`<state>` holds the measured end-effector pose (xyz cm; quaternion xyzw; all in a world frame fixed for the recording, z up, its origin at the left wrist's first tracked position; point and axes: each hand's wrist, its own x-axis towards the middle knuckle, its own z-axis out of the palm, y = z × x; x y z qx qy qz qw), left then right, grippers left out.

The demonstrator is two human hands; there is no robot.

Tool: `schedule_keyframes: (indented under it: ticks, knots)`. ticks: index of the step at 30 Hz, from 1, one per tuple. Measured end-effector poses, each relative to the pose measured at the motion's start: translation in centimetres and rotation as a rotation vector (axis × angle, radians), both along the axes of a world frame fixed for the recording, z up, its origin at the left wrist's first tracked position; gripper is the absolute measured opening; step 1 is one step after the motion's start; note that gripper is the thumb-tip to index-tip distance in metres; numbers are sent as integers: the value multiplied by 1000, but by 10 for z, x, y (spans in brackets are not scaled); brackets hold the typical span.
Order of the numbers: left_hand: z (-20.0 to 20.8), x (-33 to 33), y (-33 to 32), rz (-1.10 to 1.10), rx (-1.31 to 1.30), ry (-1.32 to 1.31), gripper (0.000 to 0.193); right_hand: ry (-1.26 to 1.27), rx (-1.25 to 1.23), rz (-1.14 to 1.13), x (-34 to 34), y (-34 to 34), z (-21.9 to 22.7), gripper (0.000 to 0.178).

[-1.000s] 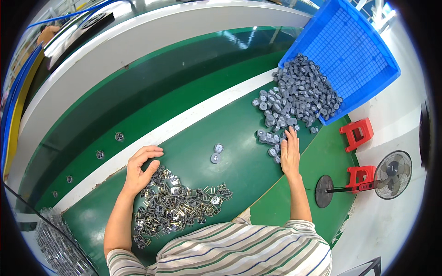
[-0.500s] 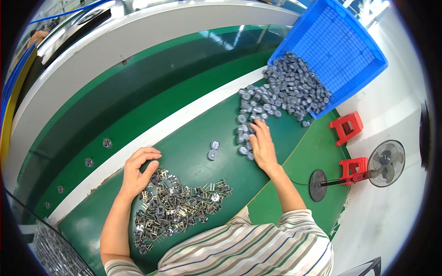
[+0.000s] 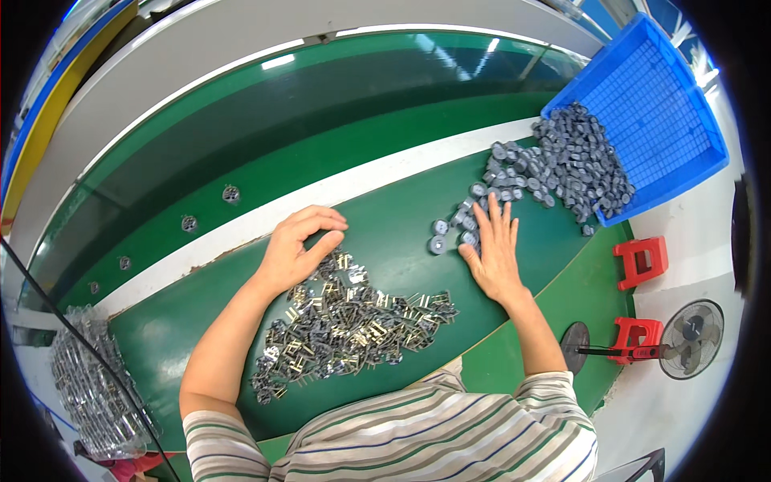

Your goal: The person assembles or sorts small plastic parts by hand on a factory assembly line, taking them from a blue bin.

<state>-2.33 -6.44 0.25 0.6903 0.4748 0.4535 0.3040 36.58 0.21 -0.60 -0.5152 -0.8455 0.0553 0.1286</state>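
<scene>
My right hand [image 3: 496, 253] lies palm down with its fingers spread, touching several grey round caps [image 3: 468, 231] at the near end of their heap. Two separate round caps [image 3: 438, 237] lie just left of that hand. My left hand [image 3: 301, 247] rests at the far left edge of a pile of small dark parts with metal pins [image 3: 353, 325]. Its fingers are loosely bent and the thumb stands apart, with nothing visible between them. The palm side is hidden.
A blue crate [image 3: 662, 112] is tipped at the far right, grey caps spilling from it onto the green table [image 3: 385, 217]. Several small parts sit on the green belt [image 3: 161, 209] beyond a white ledge. Right stand red stools [image 3: 641, 261] and a fan [image 3: 691, 337]; clear packaging [image 3: 92, 377] lies left.
The whole view has swung, shifting everything rightward. My right hand has spread its fingers and brought some caps leftward, closer to the two separate ones. My left hand stays by the pinned parts.
</scene>
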Motion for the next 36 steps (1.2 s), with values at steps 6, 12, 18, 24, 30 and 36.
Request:
schedule_keyframes:
  ticks: [6,12,18,24,30,36]
  knots:
    - [-5,1,0,22,-31,-13,24,55,343,210,-35,-4,36,53]
    - [-3,5,3,8,5,-33,35,258,51,457,-75,-10,40,35]
    - [-5,7,9,-38,15,-55,30,451,-159,891,-133,35,23,25]
    - [-1,2,33,-123,-63,-80,47,795,-173,751,-143,39,20,29]
    - [-9,1,38,-82,21,183,34,644,-430,728,-141,17,25,33]
    - [-7,5,49,65,56,251,25,509,-235,911,-147,20,17,45]
